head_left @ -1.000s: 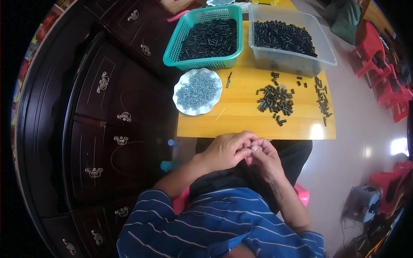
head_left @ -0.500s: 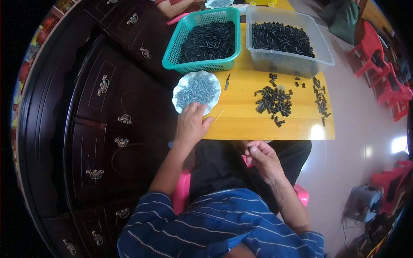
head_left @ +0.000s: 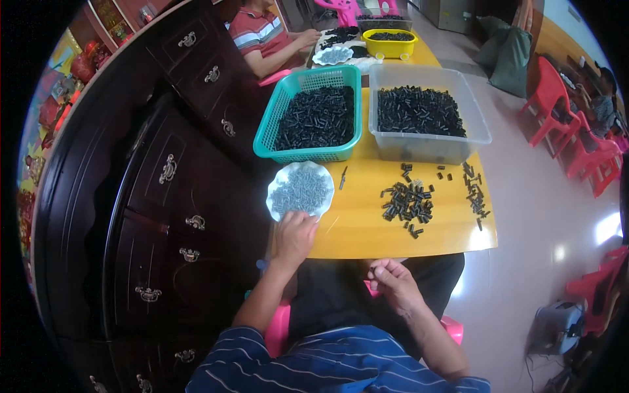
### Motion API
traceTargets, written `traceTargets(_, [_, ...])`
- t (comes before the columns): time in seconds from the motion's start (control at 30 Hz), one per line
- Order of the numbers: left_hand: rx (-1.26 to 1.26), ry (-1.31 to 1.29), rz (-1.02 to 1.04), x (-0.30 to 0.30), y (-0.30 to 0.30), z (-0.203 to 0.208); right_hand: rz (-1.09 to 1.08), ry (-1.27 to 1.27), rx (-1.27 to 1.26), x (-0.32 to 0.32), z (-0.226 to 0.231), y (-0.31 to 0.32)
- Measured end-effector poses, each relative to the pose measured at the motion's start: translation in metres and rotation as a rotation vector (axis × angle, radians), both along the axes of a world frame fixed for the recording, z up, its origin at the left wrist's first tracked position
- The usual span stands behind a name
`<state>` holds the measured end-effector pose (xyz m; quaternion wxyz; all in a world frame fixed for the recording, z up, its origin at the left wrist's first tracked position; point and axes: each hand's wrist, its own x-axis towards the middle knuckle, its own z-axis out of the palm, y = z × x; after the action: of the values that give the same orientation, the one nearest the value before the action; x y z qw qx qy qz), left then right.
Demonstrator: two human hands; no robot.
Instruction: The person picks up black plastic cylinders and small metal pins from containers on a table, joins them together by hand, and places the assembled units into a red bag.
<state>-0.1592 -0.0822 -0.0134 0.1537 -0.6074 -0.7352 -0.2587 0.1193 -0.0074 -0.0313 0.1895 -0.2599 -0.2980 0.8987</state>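
Left hand (head_left: 296, 236) at the scalloped white plate (head_left: 270, 196)

From where I stand, the plate is heaped with small silvery, screw-like pieces (head_left: 298, 188); the fingertips bend over its near edge, and I can't tell whether they grip any. The right hand (head_left: 396, 283) pinches a small dark piece (head_left: 372, 269) just off the near edge of the yellow surface (head_left: 357, 239). Beyond, a green mesh basket (head_left: 266, 128) and a translucent plastic bin (head_left: 419, 149) both hold masses of short black tubes (head_left: 314, 121). A loose pile (head_left: 407, 202) of similar glossy tubes lies before the bin.
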Motion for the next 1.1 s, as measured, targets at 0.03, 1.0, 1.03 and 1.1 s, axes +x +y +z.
traceTargets(0.03, [0.026,0.003,-0.01,-0.001,0.0,-0.002,0.002,0.002,0.004,0.0,0.001,0.0])
traceTargets(1.0, [-0.21,-1.29,-0.504,0.09,0.007,0.022,-0.041,0.115,-0.011,0.002,-0.002,0.004])
traceTargets(1.03, [-0.211,-1.282,-0.51,0.092,0.006,0.021,-0.041,0.118,-0.012,0.002,-0.002,0.003])
traceTargets(1.1, [-0.214,-1.275,-0.519,0.094,0.007,0.02,-0.045,0.129,-0.014,0.003,-0.006,0.003])
